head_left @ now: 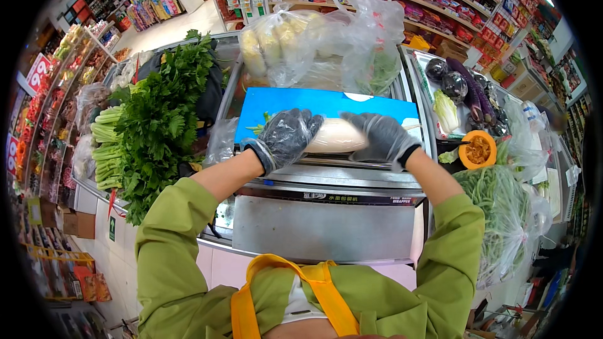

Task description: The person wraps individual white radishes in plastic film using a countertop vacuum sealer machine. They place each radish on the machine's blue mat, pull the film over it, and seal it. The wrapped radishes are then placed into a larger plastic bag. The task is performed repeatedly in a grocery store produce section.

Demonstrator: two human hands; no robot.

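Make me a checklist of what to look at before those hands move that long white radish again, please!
1. Both hands covered: ok. The left hand and right hand wear dark gloves.
2. Long white radish within reach: ok. It lies crosswise, with a hand at each end.
3. Right hand's grip firm: cannot tell. Its fingers are blurred.
4. Radish already wrapped in film: cannot tell. Its surface is too unclear here.
5. Leafy green celery bunches out of the way: ok. They sit left of the left hand, not touching it.
6. Cut orange pumpkin out of the way: ok. It sits right of the right hand, apart from it.
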